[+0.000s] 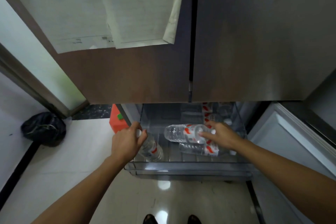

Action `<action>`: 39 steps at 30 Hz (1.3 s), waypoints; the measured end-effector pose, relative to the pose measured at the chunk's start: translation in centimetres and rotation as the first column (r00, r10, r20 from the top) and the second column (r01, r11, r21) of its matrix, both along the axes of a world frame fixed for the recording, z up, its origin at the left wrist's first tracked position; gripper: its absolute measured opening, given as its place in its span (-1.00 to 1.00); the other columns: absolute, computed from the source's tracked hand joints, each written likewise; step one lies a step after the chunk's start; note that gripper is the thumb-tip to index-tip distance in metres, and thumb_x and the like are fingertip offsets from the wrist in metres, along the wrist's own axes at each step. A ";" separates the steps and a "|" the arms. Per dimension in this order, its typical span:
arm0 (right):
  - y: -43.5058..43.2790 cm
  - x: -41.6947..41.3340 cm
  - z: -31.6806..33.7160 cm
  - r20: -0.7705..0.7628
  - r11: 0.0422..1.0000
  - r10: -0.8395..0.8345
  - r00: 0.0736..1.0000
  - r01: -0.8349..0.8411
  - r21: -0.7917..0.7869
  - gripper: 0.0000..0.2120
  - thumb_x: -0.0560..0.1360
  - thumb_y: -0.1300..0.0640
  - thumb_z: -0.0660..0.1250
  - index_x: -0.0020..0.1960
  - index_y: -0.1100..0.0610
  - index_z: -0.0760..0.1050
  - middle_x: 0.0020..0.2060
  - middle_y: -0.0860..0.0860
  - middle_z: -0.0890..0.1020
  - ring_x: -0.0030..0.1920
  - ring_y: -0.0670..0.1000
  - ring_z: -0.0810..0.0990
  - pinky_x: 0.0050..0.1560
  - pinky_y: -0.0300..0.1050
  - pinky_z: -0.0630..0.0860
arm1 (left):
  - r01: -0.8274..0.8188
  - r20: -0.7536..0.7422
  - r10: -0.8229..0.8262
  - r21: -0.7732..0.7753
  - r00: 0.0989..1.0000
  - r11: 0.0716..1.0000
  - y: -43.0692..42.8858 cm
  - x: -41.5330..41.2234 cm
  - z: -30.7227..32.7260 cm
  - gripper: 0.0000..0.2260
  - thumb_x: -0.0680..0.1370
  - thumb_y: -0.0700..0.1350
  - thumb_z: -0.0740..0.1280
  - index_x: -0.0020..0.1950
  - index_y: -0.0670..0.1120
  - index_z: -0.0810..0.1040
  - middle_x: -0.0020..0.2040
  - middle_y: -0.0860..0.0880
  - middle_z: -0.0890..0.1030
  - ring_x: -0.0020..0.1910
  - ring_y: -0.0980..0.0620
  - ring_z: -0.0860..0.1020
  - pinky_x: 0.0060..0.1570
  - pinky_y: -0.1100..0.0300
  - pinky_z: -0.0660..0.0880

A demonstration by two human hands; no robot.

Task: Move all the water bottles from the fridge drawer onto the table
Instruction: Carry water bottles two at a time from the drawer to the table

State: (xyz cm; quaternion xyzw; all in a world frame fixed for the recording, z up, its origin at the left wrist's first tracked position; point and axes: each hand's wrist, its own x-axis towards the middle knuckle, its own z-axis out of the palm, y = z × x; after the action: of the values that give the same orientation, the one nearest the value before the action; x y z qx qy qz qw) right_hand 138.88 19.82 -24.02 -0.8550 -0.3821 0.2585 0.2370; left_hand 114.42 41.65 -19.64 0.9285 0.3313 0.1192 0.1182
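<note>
Fridge drawer (190,170) standing pulled open, left hand (127,142) grip closing round upright bottle (151,148) at drawer's left front, right hand (221,134) fingers spreading over lying bottle (180,132), further bottles (200,148) lying beneath.

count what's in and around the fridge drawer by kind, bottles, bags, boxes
Water bottles: 5 clearly visible; one held by the left hand at the drawer's left end, two lying under the right hand, two further back; more may be hidden.
Black bag: 1
Orange box: 1
Total: 7
</note>
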 end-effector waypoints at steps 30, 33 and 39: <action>17.8 -45.6 19.7 0.819 0.717 0.390 0.422 -0.696 0.018 -0.63 0.54 -0.20 0.11 0.03 0.10 0.42 -0.11 0.17 0.64 -0.12 0.21 0.60 -0.25 -0.04 0.37 | -0.568 0.114 0.562 0.300 0.819 0.766 -2.3 -50.3 12.5 -0.77 0.55 0.07 0.25 -0.03 -0.08 0.51 -0.18 -0.17 0.64 -0.23 -0.20 0.58 -0.26 0.04 0.48; 19.4 -54.0 18.3 0.792 0.614 0.489 0.366 -0.789 -0.014 -0.66 0.54 -0.18 0.13 0.00 0.11 0.38 -0.11 0.18 0.64 -0.14 0.22 0.58 -0.27 -0.05 0.27 | -0.645 0.000 0.681 0.323 0.732 0.693 -4.6 -58.9 10.7 -0.77 0.54 0.10 0.23 -0.03 -0.05 0.51 -0.16 -0.14 0.66 -0.18 -0.19 0.60 -0.27 0.09 0.39; 23.1 -71.1 15.9 0.752 0.345 0.625 0.210 -0.938 -0.024 -0.66 0.53 -0.20 0.12 -0.05 0.08 0.37 -0.22 0.08 0.61 -0.33 0.07 0.45 -0.33 -0.10 0.31 | -0.820 -0.063 0.867 0.299 0.494 0.489 -9.9 -74.4 8.6 -0.76 0.57 0.12 0.20 -0.02 -0.03 0.48 -0.21 -0.08 0.63 -0.24 -0.12 0.58 -0.30 0.12 0.36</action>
State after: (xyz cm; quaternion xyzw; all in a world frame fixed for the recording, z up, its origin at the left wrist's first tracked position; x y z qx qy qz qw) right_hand 67.76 42.94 -8.10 -0.4706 -0.8739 -0.0647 0.1032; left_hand 40.06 31.75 -11.00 0.6581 0.7394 0.1026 -0.0986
